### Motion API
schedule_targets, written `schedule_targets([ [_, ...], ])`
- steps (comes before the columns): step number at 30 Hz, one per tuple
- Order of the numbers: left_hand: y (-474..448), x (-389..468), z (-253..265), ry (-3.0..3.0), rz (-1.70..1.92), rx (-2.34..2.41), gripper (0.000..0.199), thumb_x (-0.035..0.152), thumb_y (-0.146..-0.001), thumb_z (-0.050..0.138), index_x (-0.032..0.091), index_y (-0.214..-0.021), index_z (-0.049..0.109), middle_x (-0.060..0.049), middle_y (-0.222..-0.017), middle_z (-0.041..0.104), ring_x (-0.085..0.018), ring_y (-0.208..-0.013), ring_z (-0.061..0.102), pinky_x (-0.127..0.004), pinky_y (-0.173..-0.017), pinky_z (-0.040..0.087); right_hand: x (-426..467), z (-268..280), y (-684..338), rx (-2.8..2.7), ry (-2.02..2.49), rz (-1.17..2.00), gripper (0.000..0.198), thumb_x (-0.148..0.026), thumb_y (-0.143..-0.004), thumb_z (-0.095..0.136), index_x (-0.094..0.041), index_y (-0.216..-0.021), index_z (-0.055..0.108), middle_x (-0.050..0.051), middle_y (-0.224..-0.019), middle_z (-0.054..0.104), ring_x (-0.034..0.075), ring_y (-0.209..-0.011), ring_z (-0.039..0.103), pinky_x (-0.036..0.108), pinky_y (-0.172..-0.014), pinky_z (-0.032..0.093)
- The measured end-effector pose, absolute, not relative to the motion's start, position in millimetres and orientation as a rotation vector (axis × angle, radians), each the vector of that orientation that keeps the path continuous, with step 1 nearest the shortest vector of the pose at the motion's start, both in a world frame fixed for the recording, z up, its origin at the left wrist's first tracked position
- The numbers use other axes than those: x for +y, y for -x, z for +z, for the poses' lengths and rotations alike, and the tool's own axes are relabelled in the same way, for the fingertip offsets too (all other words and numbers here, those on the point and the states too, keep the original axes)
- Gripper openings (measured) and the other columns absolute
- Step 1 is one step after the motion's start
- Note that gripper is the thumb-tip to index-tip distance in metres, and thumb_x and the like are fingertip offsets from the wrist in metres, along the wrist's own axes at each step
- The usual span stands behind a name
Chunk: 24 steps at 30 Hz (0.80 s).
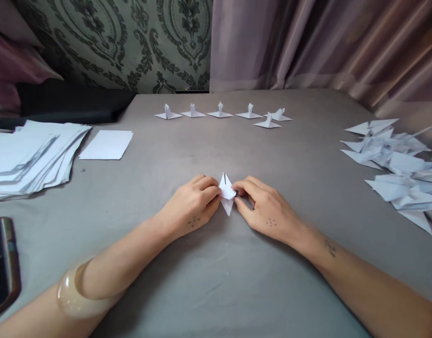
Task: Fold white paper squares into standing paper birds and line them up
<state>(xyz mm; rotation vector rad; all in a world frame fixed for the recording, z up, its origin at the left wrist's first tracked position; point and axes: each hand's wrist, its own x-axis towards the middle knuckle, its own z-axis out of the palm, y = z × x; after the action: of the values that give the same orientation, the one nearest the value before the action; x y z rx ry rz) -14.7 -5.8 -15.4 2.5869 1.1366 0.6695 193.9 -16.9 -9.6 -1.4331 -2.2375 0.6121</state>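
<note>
Between my two hands is a small folded white paper (227, 190), with a split pair of points at its far end and one point towards me. My left hand (198, 199) pinches its left edge between thumb and fingers. On the other side, my right hand (267, 204) has its thumb and forefinger closed on the right edge. The fingertips cover parts of both edges. Farther off, several folded paper cranes (220, 111) stand in a rough row, their wings spread flat on the grey table (216, 267).
Stacked white paper sheets (36, 155) lie at the left, with a smaller square pile (106, 145) beside them. A phone (3, 267) sits at the left edge, and a black cloth (68, 103) lies behind. Many folded paper pieces (406, 164) are heaped at the right.
</note>
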Motion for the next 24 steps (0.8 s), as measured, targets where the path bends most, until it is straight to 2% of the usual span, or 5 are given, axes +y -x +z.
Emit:
schedule_targets([
  [4, 15.3, -7.2, -14.5, -2.655, 0.646, 1.114, 0.021, 0.017, -0.093, 0.046, 0.014, -0.094, 0.066, -0.010, -0.095, 0.066, -0.019, -0.086, 0.058, -0.033, -0.076, 0.052, -17.7, -9.7, -192.0, -2.229, 1.459, 0.592, 0.017, -0.020, -0.086, 0.052, -0.023, -0.101, 0.060, 0.002, -0.097, 0.064, 0.014, -0.073, 0.057, 0.027, -0.068, 0.042],
  [18, 13.1, -5.1, -14.8, -2.394, 0.664, 1.267, 0.017, 0.020, -0.094, 0.048, 0.018, -0.091, 0.065, -0.006, -0.100, 0.064, -0.016, -0.089, 0.060, -0.028, -0.077, 0.050, -12.5, -10.9, -192.6, -2.236, 1.528, 0.629, 0.019, -0.026, -0.094, 0.044, -0.023, -0.091, 0.062, 0.002, -0.089, 0.062, 0.012, -0.065, 0.054, 0.027, -0.065, 0.040],
  [24, 9.7, -3.9, -10.1, -2.168, 0.643, 1.346, 0.015, 0.022, -0.091, 0.051, 0.018, -0.086, 0.064, -0.006, -0.099, 0.061, -0.015, -0.083, 0.059, -0.027, -0.070, 0.050, -9.2, -11.2, -191.7, -2.214, 1.582, 0.640, 0.017, -0.029, -0.093, 0.046, -0.024, -0.088, 0.061, 0.002, -0.087, 0.063, 0.013, -0.065, 0.054, 0.028, -0.062, 0.039],
])
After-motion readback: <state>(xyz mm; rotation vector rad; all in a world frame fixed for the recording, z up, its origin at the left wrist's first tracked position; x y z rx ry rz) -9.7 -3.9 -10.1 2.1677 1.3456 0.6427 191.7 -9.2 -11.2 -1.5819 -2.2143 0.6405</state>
